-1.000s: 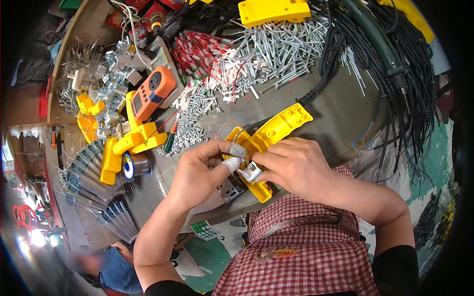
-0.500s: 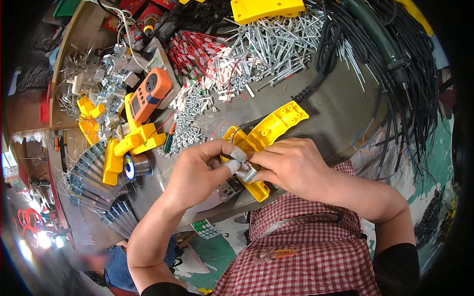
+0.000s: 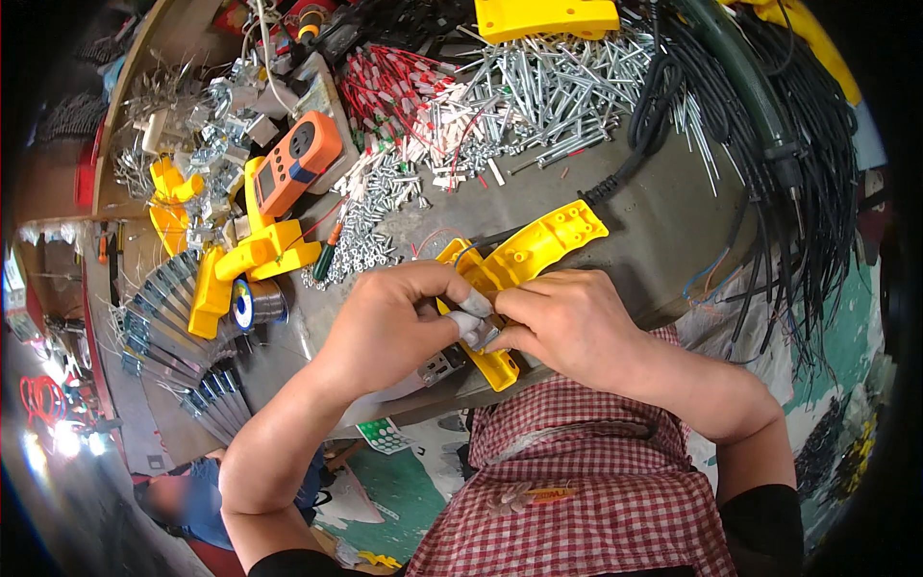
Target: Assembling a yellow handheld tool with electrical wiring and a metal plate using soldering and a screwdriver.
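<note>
My left hand (image 3: 399, 322), with pale covers on its thumb and index fingertips, pinches a small silvery metal part (image 3: 488, 338). From the other side, my right hand (image 3: 569, 317) grips the same part between thumb and fingers, which hide most of it. Directly beneath my hands lies an open yellow plastic shell (image 3: 553, 238), with moulded posts inside and a black cord (image 3: 498, 237) running into it. A blue wire shows near the cord. Partly under my left hand is a grey metal plate with slots (image 3: 438, 369).
Screws and long bolts (image 3: 562, 96) are heaped at the back, beside red-wired parts (image 3: 389, 82). Left stand an orange socket meter (image 3: 300, 159), a screwdriver (image 3: 328, 255), yellow shells (image 3: 260, 255) and a wire spool (image 3: 258, 304). Black cables (image 3: 803, 221) hang at right; a person (image 3: 207, 510) is lower left.
My fingers have closed in around the metal part, so less of it shows. The whole view has shifted slightly; the shell stays under my hands.
</note>
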Motion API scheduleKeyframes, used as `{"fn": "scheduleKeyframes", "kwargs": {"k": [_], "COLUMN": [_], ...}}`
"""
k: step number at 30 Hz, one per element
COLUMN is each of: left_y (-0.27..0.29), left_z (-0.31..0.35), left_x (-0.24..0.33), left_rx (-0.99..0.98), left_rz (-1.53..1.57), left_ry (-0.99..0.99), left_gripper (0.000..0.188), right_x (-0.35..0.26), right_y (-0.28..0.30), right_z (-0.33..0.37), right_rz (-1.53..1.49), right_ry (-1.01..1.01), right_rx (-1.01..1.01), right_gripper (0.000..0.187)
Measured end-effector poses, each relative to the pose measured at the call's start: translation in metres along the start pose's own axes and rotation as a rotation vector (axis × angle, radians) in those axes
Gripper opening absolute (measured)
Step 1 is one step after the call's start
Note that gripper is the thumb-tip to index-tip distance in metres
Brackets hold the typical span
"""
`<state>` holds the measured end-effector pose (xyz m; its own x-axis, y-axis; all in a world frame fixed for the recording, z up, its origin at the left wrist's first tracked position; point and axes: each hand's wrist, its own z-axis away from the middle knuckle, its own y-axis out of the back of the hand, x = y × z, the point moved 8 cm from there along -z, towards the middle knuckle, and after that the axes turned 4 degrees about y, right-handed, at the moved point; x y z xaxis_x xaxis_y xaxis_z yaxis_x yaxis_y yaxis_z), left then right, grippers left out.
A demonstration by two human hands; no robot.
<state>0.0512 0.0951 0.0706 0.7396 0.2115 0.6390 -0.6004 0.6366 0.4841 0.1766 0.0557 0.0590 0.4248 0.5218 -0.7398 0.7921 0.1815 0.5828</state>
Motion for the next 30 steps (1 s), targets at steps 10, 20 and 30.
{"fn": "scheduleKeyframes", "kwargs": {"k": [10, 20, 30], "left_y": [0.009, -0.019, -0.012], "left_z": [0.055, 0.045, 0.046], "left_x": [-0.005, -0.018, -0.03], "left_rx": [0.669, 0.467, 0.503], "left_rz": [-0.307, -0.556, -0.293], "left_ry": [-0.57, -0.8, -0.858], "left_gripper": [0.059, 0.086, 0.081], "right_x": [-0.01, -0.019, 0.006], "right_y": [0.0, -0.012, -0.014], "right_z": [-0.003, -0.016, -0.003], "right_rz": [0.176, -0.014, -0.414], "right_ry": [-0.024, -0.178, -0.52], "right_rx": [-0.017, -0.277, -0.378], "right_gripper": [0.026, 0.038, 0.037]}}
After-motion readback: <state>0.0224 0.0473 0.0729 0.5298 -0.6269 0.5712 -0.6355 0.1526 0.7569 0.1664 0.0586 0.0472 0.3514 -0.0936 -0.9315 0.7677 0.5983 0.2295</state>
